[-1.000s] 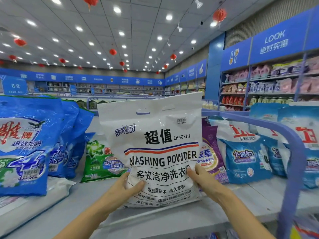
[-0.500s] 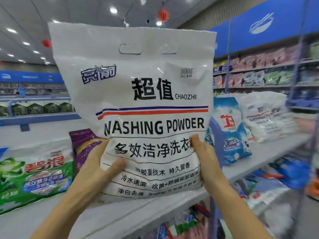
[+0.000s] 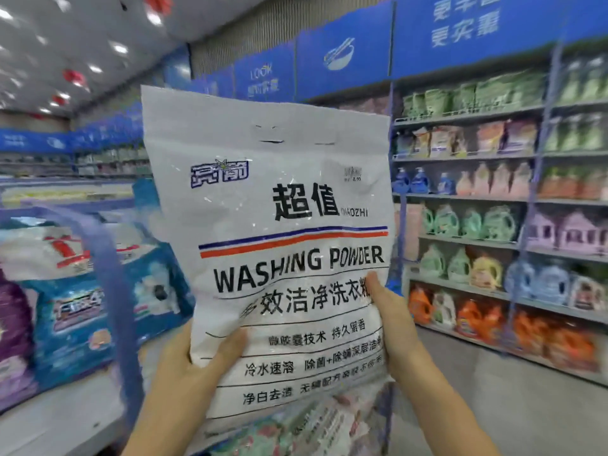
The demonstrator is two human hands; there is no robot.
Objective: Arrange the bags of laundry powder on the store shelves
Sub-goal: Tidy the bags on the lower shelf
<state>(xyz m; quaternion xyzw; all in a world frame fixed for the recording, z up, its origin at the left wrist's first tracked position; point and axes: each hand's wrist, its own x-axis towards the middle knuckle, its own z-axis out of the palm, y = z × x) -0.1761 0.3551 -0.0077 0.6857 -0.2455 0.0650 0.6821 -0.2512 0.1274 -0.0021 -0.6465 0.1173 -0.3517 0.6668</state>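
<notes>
You hold the white plastic washing-powder bag [image 3: 279, 199], black-lettered with a blue-and-red stripe, upright in mid-air at centre. Your left hand [image 3: 184, 366] grips its lower left edge, your right hand [image 3: 394, 327] the lower right. Blue powder bags [image 3: 75, 317] stand on the grey shelf [image 3: 59, 419], near left.

The white washing powder bag [image 3: 283, 225] is crinkled, glossy plastic film, and the blue bag [image 3: 98, 307] beside it shines likewise.
</notes>
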